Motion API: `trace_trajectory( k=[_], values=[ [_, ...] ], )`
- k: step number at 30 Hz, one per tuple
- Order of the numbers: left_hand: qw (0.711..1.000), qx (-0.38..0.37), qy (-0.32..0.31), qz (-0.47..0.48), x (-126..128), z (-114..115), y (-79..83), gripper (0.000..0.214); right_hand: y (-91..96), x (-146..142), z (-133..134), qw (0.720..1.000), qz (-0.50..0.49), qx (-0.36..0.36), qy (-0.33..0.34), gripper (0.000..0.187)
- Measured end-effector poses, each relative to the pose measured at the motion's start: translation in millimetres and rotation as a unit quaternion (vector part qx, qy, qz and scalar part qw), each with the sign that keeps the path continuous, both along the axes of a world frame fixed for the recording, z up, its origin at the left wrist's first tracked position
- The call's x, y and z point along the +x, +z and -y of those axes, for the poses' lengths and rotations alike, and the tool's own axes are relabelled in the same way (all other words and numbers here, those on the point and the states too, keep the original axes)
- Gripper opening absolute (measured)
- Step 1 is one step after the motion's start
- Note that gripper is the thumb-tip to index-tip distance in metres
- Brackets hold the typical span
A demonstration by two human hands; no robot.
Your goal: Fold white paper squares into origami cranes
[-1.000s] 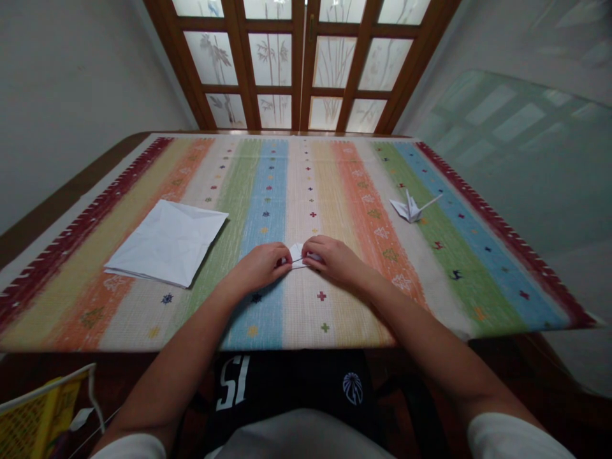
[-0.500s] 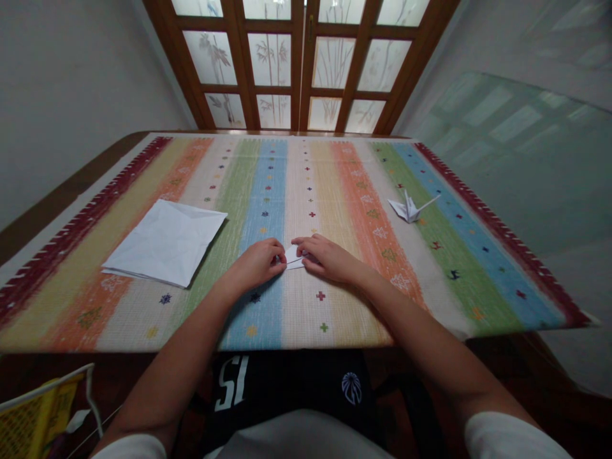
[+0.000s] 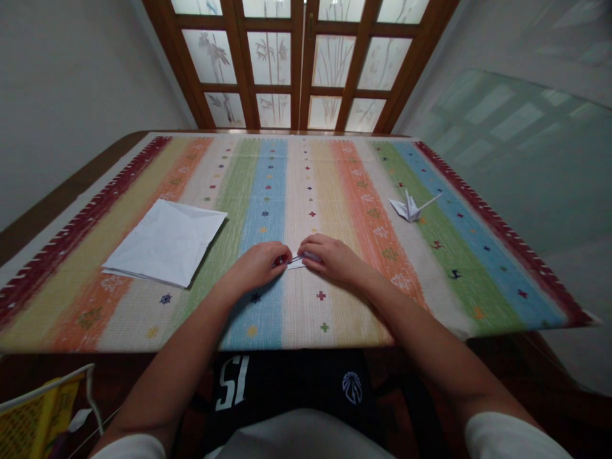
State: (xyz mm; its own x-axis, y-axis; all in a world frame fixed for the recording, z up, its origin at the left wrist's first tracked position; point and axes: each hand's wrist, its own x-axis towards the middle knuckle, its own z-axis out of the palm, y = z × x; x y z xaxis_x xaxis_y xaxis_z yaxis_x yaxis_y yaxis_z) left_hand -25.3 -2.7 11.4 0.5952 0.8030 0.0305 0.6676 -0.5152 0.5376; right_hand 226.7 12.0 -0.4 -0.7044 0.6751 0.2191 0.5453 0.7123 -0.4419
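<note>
My left hand (image 3: pixel 258 264) and my right hand (image 3: pixel 329 256) meet over a small folded piece of white paper (image 3: pixel 295 261) that lies on the striped table mat (image 3: pixel 306 191). Both hands have their fingers curled and pressed down on the paper, the left on its left end, the right on its right end. Only a thin sliver of the paper shows between the fingertips. A finished white paper crane (image 3: pixel 410 208) stands on the mat to the right, well away from my hands.
A stack of white square paper sheets (image 3: pixel 166 241) lies on the mat at the left. A wooden-framed glass door (image 3: pixel 296 64) stands behind the table. A yellow basket (image 3: pixel 38 414) sits low at the near left. A glass table top (image 3: pixel 526 146) lies to the right.
My fingers have closed in over the small folded paper, so less of it shows than a second ago. Both hands stay at the same spot.
</note>
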Motion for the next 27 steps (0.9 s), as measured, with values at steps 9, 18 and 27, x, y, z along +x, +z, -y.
trace_trajectory(
  k=[9,18,27],
  values=[
    [1.0,0.012,-0.011,-0.025,3,4,1.7,0.022,-3.8,0,-7,1.0,-0.018,-0.017,-0.016,0.009],
    [0.997,0.046,-0.047,-0.028,14,7,-1.7,0.032,-10.6,6,-15,0.997,-0.052,-0.058,0.004,0.012],
    [0.992,0.104,-0.049,-0.047,22,11,-2.6,0.018,-7.7,4,-16,0.998,-0.052,-0.036,-0.008,0.008]
  ],
)
